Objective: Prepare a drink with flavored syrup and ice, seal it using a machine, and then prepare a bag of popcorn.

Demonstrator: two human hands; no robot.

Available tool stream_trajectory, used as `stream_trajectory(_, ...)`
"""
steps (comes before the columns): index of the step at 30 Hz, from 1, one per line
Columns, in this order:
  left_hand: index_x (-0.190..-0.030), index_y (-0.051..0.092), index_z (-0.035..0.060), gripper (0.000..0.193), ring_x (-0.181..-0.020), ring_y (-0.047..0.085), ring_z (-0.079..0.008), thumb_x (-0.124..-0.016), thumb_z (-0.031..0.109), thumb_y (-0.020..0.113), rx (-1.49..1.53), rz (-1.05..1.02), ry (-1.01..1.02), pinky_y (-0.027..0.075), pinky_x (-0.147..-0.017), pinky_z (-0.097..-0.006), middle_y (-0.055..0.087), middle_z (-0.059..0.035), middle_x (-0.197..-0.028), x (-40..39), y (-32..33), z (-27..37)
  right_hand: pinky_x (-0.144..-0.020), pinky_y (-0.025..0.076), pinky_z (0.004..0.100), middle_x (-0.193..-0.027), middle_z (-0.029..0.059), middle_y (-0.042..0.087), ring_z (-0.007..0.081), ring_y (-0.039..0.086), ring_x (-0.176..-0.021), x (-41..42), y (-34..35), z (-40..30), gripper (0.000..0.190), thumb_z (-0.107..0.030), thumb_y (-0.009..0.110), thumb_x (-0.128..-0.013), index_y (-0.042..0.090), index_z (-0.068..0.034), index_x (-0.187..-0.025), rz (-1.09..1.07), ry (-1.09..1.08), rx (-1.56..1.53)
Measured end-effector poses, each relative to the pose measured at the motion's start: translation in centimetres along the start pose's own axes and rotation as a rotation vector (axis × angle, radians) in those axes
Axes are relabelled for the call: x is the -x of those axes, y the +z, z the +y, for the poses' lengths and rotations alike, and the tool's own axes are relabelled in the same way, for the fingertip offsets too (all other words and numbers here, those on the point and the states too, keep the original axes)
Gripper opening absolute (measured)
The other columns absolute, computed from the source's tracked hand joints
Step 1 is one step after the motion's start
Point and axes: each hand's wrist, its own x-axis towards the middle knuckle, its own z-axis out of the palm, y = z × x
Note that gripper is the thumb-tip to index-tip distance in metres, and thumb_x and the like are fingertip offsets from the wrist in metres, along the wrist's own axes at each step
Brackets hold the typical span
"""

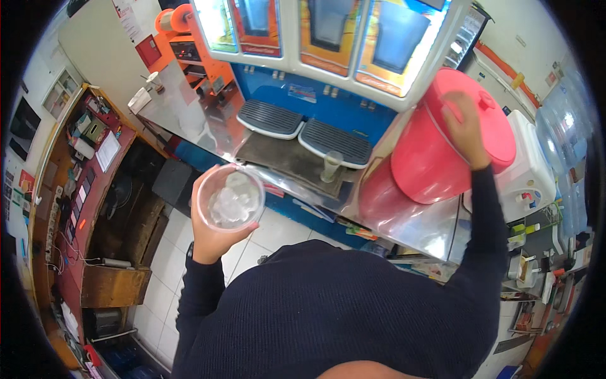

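My left hand (210, 241) is wrapped around a clear plastic cup (204, 192), whose mouth faces up towards me. Clear ice pieces (231, 204) lie inside it. Over on the right, my blurred right hand (461, 123) is at the left edge of the pink lid (497, 132) on a large pink plastic tub (421, 156). A small knob on the lid sits just beyond the fingers. The lid covers the tub, so its contents are hidden. Whether the fingers grip the lid or only touch it is unclear.
A drink dispenser (326, 66) with lit panels stands behind two ridged drip trays (270, 116). A small clear measuring cup (331, 166) is on the steel counter (402, 232). Right of the tub is a white water dispenser (530, 175); a red-topped desk (102, 175) lies left.
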Motion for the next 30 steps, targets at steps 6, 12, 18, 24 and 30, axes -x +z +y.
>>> stream_trajectory(6, -0.134, 0.037, 0.0004, 0.099, -0.119, 0.052, -0.0242, -0.056, 0.029, 0.091, -0.145, 0.268, -0.169, 0.038, -0.103, -0.0383, 0.053, -0.0127, -0.127, 5.9, -9.9, -4.1, -0.091, 0.046, 0.0406, -0.131, 0.0204, 0.046, 0.0301, 0.047, -0.120, 12.4, 23.8, -9.5, 0.111, -0.028, 0.088, -0.063, 0.018, -0.008, -0.147, -0.223, 0.664, -0.620)
stream_trajectory(12, -0.134, 0.037, 0.0025, 0.096, -0.121, 0.048, -0.0260, -0.057, 0.026, 0.090, -0.214, 0.391, -0.260, 0.037, -0.104, -0.0395, 0.053, -0.0141, -0.126, 7.9, -15.8, -5.9, -0.088, 0.048, 0.0356, -0.117, 0.0186, 0.057, 0.0231, 0.058, -0.104, 12.6, 37.6, -13.0, 0.075, -0.016, 0.085, -0.069, 0.035, -0.002, -0.122, 0.264, 0.857, -0.747)
stream_trajectory(18, -0.134, 0.037, 0.0023, 0.098, -0.121, 0.049, -0.0266, -0.055, 0.023, 0.090, -0.146, 0.423, -0.253, 0.037, -0.104, -0.0396, 0.052, -0.0141, -0.127, 4.7, -17.8, -9.3, -0.085, 0.051, 0.0326, -0.111, 0.0138, 0.061, 0.0200, 0.061, -0.102, -2.3, 41.3, -19.0, 0.064, -0.009, 0.085, -0.068, 0.042, 0.000, -0.113, 0.119, 0.537, -1.133)
stream_trajectory(24, -0.134, 0.037, 0.0016, 0.098, -0.119, 0.050, -0.0264, -0.055, 0.024, 0.090, -0.136, 0.392, -0.245, 0.037, -0.104, -0.0398, 0.053, -0.0144, -0.126, -2.0, -19.4, -12.7, -0.082, 0.053, 0.0371, -0.112, 0.0146, 0.050, 0.0238, 0.056, -0.103, -15.0, 49.3, -18.7, 0.058, -0.010, 0.084, -0.069, 0.049, 0.005, -0.112, 0.342, 0.513, -0.870)
stream_trajectory(30, -0.134, 0.037, 0.0012, 0.099, -0.119, 0.050, -0.0263, -0.055, 0.025, 0.091, -0.135, 0.392, -0.252, 0.036, -0.104, -0.0396, 0.053, -0.0147, -0.125, -8.2, -20.7, -16.3, -0.081, 0.048, 0.0387, -0.102, 0.0197, 0.064, 0.0300, 0.061, -0.093, -18.0, 53.2, -17.4, 0.043, -0.016, 0.079, -0.076, 0.059, 0.005, -0.107, 0.458, 0.510, -0.766)
